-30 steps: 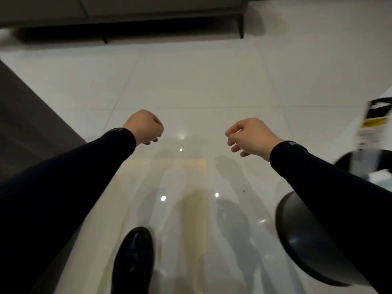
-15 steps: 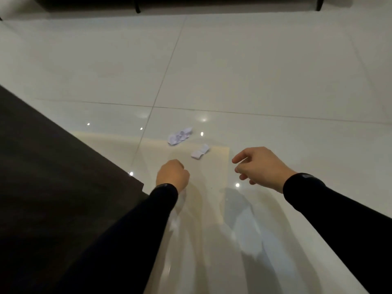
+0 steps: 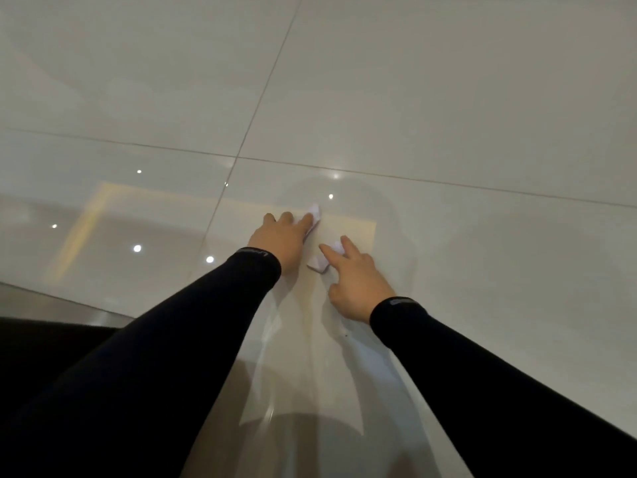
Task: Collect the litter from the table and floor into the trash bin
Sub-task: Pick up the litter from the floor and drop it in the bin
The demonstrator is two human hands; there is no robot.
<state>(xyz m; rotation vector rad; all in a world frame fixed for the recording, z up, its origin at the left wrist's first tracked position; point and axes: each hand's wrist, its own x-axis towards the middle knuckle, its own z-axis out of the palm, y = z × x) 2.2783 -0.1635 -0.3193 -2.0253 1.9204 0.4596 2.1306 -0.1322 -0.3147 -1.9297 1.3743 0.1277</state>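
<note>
Both hands have reached the floor [image 3: 448, 98]: the left hand [image 3: 284, 238] covers the far scrap [image 3: 314, 212], grip unclear, and the right hand [image 3: 356, 282] lays straight fingers on the near scrap [image 3: 319, 264], light crumpled paper, likely easiest pinched at a crease.

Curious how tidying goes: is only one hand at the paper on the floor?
No, the left hand touches the farther paper scrap while the right hand touches the nearer paper scrap.

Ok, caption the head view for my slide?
At the glossy tiled floor: left hand touches one white paper scrap, right hand touches the nearer scrap.
</note>
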